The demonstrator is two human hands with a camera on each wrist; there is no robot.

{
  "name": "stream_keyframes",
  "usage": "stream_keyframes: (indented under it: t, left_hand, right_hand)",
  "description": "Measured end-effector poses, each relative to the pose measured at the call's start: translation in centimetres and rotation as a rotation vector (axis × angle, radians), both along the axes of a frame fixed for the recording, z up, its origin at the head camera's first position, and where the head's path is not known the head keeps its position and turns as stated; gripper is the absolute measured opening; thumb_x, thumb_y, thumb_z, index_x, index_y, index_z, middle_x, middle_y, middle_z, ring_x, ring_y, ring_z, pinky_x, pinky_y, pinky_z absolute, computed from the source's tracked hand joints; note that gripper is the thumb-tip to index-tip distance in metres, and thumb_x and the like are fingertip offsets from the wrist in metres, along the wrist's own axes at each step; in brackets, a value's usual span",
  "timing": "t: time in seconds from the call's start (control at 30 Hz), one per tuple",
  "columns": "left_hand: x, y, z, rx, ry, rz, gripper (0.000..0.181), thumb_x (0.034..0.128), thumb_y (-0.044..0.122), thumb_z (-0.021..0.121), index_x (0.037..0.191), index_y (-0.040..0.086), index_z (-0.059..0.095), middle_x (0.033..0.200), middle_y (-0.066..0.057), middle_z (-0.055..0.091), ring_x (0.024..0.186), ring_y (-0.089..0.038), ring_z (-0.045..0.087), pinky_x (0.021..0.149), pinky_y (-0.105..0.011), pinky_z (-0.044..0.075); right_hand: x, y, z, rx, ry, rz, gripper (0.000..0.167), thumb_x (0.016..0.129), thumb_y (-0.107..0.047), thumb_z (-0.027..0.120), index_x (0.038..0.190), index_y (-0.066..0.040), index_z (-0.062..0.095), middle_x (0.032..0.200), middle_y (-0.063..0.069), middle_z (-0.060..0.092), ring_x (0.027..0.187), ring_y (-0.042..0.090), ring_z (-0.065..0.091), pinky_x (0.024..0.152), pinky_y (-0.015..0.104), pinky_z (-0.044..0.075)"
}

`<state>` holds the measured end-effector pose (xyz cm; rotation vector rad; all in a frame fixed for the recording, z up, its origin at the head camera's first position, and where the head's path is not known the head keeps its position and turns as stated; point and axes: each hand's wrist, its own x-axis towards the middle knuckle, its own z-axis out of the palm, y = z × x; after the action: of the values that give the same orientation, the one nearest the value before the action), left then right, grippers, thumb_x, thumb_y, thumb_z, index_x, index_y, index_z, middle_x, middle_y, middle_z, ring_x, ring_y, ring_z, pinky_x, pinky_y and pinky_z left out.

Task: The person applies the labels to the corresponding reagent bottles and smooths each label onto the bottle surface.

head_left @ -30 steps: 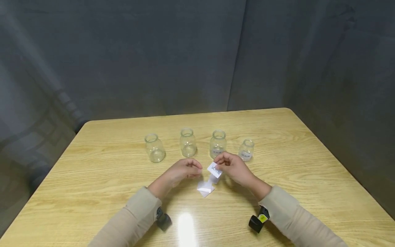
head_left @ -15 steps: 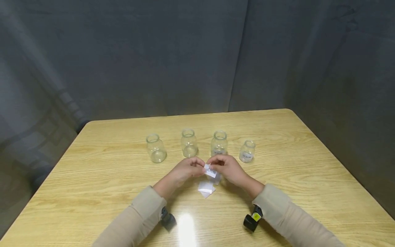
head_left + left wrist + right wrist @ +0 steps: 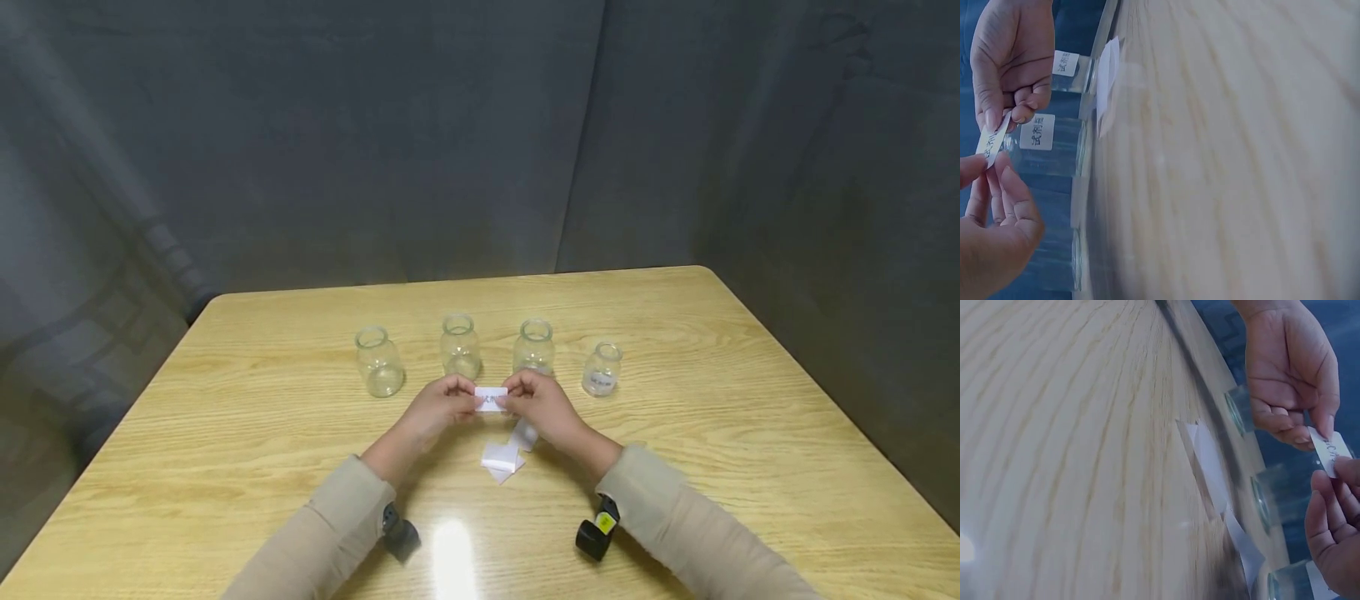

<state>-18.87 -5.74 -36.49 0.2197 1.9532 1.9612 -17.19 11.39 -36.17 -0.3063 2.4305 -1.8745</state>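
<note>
A small white label with dark writing (image 3: 491,399) is stretched level between both hands above the table. My left hand (image 3: 435,410) pinches its left end between thumb and fingers, and my right hand (image 3: 551,410) pinches the right end the same way. Behind the hands stand two glass jars, the middle-left one (image 3: 460,346) without a visible label and the middle-right one (image 3: 534,346) partly hidden by my right hand. In the left wrist view, two jars bear white labels, one of them a label with dark writing (image 3: 1037,132) close behind the held one.
Several white paper pieces (image 3: 500,457) lie on the wooden table (image 3: 225,467) just below the hands. An unlabelled jar (image 3: 379,362) stands at the left end of the row, a smaller labelled jar (image 3: 602,369) at the right end. Dark curtains (image 3: 390,142) hang behind.
My left hand has taken hold of the label's left end, which only my right hand held at first. The right hand has moved left, and the label has turned level.
</note>
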Motion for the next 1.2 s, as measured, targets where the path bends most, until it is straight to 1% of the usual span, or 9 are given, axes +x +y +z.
stream_keyframes:
  t: [0.13, 0.3, 0.47, 0.6, 0.73, 0.83, 0.93, 1.0, 1.2]
  left_hand:
    - [-0.2, -0.3, -0.1, 0.011, -0.001, 0.059, 0.009, 0.0802, 0.0, 0.054, 0.086, -0.005, 0.05, 0.079, -0.006, 0.052, 0.072, -0.019, 0.053, 0.069, -0.029, 0.046]
    - [-0.3, -0.5, -0.1, 0.015, -0.015, 0.151, 0.011, 0.0801, -0.001, 0.055, 0.087, -0.008, 0.052, 0.078, -0.007, 0.052, 0.07, -0.018, 0.053, 0.066, -0.026, 0.046]
    - [-0.7, -0.9, -0.3, -0.033, -0.025, 0.21, 0.011, 0.0803, 0.001, 0.056, 0.088, -0.007, 0.053, 0.08, -0.008, 0.053, 0.07, -0.018, 0.054, 0.063, -0.024, 0.047]
    - [-1.1, -1.2, -0.3, -0.102, -0.029, 0.253, 0.013, 0.0797, 0.003, 0.058, 0.088, -0.005, 0.055, 0.077, -0.008, 0.054, 0.066, -0.016, 0.054, 0.062, -0.024, 0.046]
    - [-1.4, -1.3, -0.3, -0.171, -0.019, 0.277, 0.014, 0.0803, 0.005, 0.059, 0.089, -0.005, 0.056, 0.074, -0.008, 0.054, 0.064, -0.015, 0.053, 0.062, -0.026, 0.046]
    - [-1.7, -1.2, -0.1, -0.211, -0.004, 0.289, 0.015, 0.081, 0.006, 0.058, 0.091, -0.004, 0.055, 0.075, -0.009, 0.055, 0.067, -0.018, 0.054, 0.065, -0.029, 0.047]
    - [-2.0, -1.1, 0.1, -0.219, 0.008, 0.297, 0.015, 0.0813, 0.005, 0.057, 0.091, -0.005, 0.053, 0.077, -0.01, 0.054, 0.072, -0.023, 0.056, 0.068, -0.031, 0.048]
    - [-2.2, -1.0, 0.2, -0.227, 0.008, 0.305, 0.014, 0.0814, 0.005, 0.057, 0.09, -0.005, 0.053, 0.078, -0.01, 0.054, 0.072, -0.022, 0.056, 0.069, -0.031, 0.048]
    - [-2.3, -0.9, 0.4, -0.26, 0.02, 0.331, 0.008, 0.0817, 0.005, 0.056, 0.083, -0.002, 0.053, 0.079, -0.008, 0.052, 0.077, -0.023, 0.054, 0.073, -0.033, 0.047]
  right_hand:
    - [-0.3, -0.9, 0.0, -0.048, -0.035, -0.055, 0.013, 0.075, 0.005, 0.059, 0.087, 0.009, 0.054, 0.07, 0.006, 0.055, 0.062, 0.013, 0.052, 0.065, 0.039, 0.049]
    - [-0.9, -2.0, -0.3, -0.074, -0.066, -0.121, 0.013, 0.075, 0.006, 0.059, 0.086, 0.01, 0.054, 0.066, 0.006, 0.053, 0.059, 0.01, 0.05, 0.062, 0.03, 0.05]
    - [-1.5, -2.8, -0.7, -0.096, -0.06, -0.152, 0.011, 0.075, 0.006, 0.059, 0.084, 0.009, 0.054, 0.066, 0.008, 0.055, 0.059, 0.015, 0.054, 0.06, 0.028, 0.05]
    - [-1.9, -3.3, -0.9, -0.049, -0.017, -0.174, 0.007, 0.078, 0.001, 0.059, 0.081, 0.006, 0.056, 0.064, 0.007, 0.056, 0.058, 0.015, 0.053, 0.054, 0.024, 0.047]
    - [-2.4, -3.6, -1.0, 0.038, 0.036, -0.191, 0.008, 0.08, -0.004, 0.059, 0.076, 0.003, 0.057, 0.06, 0.005, 0.054, 0.054, 0.013, 0.048, 0.048, 0.019, 0.04]
    - [-2.8, -3.8, -1.0, 0.097, 0.04, -0.198, 0.009, 0.081, -0.007, 0.058, 0.076, 0.001, 0.057, 0.062, 0.004, 0.054, 0.057, 0.013, 0.048, 0.05, 0.02, 0.04]
    - [-3.2, -3.9, -1.0, 0.15, 0.034, -0.207, 0.01, 0.082, -0.01, 0.058, 0.076, -0.001, 0.056, 0.066, 0.003, 0.053, 0.062, 0.014, 0.047, 0.054, 0.021, 0.04]
    - [-3.4, -4.1, -1.1, 0.171, 0.034, -0.219, 0.01, 0.082, -0.01, 0.058, 0.077, -0.002, 0.056, 0.069, 0.003, 0.053, 0.064, 0.014, 0.047, 0.056, 0.022, 0.04]
    - [-3.9, -4.4, -1.1, 0.218, 0.093, -0.26, 0.01, 0.081, -0.01, 0.059, 0.077, -0.002, 0.057, 0.073, 0.004, 0.053, 0.067, 0.016, 0.046, 0.058, 0.024, 0.04]
